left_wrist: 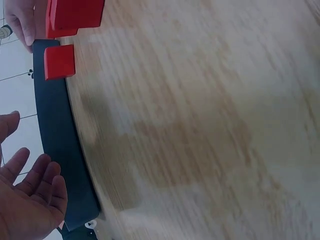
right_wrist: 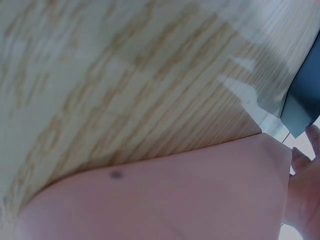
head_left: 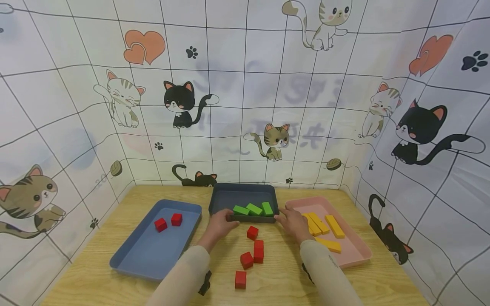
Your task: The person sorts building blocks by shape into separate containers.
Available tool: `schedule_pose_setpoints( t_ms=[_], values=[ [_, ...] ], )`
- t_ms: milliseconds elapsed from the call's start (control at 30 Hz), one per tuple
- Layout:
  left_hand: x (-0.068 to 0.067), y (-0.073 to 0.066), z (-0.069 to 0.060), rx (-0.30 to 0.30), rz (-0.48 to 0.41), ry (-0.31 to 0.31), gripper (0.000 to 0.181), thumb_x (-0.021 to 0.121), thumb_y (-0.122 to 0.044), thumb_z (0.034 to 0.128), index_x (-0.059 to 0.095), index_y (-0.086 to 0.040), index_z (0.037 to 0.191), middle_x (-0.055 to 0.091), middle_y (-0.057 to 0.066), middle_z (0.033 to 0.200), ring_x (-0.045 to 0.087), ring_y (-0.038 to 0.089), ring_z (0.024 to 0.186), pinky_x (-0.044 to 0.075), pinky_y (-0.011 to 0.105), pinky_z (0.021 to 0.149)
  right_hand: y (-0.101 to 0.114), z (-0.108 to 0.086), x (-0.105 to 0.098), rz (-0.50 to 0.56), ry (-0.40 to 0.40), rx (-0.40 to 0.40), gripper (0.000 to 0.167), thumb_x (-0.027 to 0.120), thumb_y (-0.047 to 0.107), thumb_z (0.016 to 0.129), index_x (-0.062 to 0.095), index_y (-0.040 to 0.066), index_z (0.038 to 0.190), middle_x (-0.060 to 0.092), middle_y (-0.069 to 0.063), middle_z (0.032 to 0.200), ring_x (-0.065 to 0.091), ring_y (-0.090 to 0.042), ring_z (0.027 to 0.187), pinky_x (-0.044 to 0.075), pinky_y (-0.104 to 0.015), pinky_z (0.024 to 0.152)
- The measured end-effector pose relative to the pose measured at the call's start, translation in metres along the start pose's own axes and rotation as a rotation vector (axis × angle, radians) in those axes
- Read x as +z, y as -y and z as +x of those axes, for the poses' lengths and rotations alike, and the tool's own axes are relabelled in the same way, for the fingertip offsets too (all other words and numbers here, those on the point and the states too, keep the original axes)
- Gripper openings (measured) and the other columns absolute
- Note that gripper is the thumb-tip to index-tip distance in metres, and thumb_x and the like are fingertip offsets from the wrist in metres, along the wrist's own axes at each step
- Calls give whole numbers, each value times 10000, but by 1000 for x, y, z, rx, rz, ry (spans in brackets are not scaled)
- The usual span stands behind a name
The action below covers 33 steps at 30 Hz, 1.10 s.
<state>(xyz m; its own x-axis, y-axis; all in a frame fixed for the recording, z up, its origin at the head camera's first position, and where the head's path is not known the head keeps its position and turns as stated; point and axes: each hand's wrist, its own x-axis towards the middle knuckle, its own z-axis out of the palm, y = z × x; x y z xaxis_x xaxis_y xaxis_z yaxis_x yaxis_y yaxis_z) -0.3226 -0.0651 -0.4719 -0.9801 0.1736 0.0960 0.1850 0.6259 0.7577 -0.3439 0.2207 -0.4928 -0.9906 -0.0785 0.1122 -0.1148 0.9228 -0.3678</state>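
Two beige fabric sleeves [head_left: 187, 265] come in nearest me, reaching over the pale wood-grain desk [head_left: 287, 280] to the dark blue-grey, plastic-looking tray [head_left: 252, 219] at the back, approx. mid. Left hand [head_left: 219, 225] has thumb & loosely bent fingers set wide apart at its near left corner; can't tell if they touch. Right hand [head_left: 294, 223] has fairly straight fingers, tips against the tray's right end, no firm grip that I can see. Progress, I'd judge: partway. Greens & yellows look done, each colour in its own tray; reds only part done, some loose btwn the arms. Count: 3 green rectangular blocks [head_left: 254, 209] in the dark tray; 4 long yellow blocks [head_left: 334, 226] showing in the pink tray [head_left: 354, 253], R side, poss. more behind the hand; 2 red cubes [head_left: 176, 219] in the blue tray [head_left: 164, 255], L side; 4 loose red blocks [head_left: 240, 279] on the desk, tho' one looks longer & might be 2 together.
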Motion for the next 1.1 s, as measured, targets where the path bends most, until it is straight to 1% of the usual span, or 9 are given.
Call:
schedule_pose_setpoints(
  t_ms=[167, 267, 467, 700, 900, 1100],
  values=[
    [6, 0, 1, 17, -29, 55, 462, 756, -241, 879, 616, -3, 1249, 632, 180, 1167, 596, 328, 1053, 500, 500, 889, 0, 1, 0, 6, 5, 7, 516, 552, 408, 1009, 553, 97, 1421, 360, -234, 1538, 439, -447, 1330, 364, -676, 970],
    [9, -1, 1, 14, -41, 92, 466, 744, -254, 887, 611, -14, 1264, 623, 170, 1182, 588, 310, 1044, 501, 491, 879, 0, 2, 1, 10, 4, 11, 512, 550, 407, 1011, 555, 99, 1420, 360, -231, 1540, 438, -444, 1332, 361, -672, 979],
    [16, -2, -1, 12, -65, 146, 472, 725, -237, 900, 596, -16, 1297, 615, 173, 1207, 584, 305, 1036, 515, 475, 853, -1, 1, 2, 2, -1, 4, 517, 553, 417, 1007, 563, 98, 1413, 371, -228, 1534, 448, -441, 1325, 373, -666, 969],
    [23, -4, 2, 43, -113, 211, 482, 717, -199, 907, 582, 2, 1323, 602, 198, 1236, 585, 329, 1076, 512, 488, 878, -1, 1, 0, 5, -2, 5, 506, 551, 404, 1011, 563, 95, 1412, 368, -238, 1532, 444, -453, 1322, 368, -674, 963],
    [32, -6, 5, 57, -86, 247, 501, 738, -205, 899, 578, 1, 1327, 617, 181, 1238, 591, 334, 1109, 499, 495, 926, -1, 1, 1, 8, 3, 11, 509, 548, 404, 1013, 557, 96, 1417, 357, -233, 1540, 436, -449, 1331, 358, -674, 984],
    [38, -10, 7, 55, -69, 260, 527, 759, -206, 880, 579, -5, 1333, 620, 168, 1247, 586, 336, 1140, 474, 505, 971, -1, 1, 1, -1, -3, 4, 507, 549, 407, 1011, 564, 97, 1411, 364, -239, 1535, 442, -454, 1323, 362, -680, 971]
  ],
)
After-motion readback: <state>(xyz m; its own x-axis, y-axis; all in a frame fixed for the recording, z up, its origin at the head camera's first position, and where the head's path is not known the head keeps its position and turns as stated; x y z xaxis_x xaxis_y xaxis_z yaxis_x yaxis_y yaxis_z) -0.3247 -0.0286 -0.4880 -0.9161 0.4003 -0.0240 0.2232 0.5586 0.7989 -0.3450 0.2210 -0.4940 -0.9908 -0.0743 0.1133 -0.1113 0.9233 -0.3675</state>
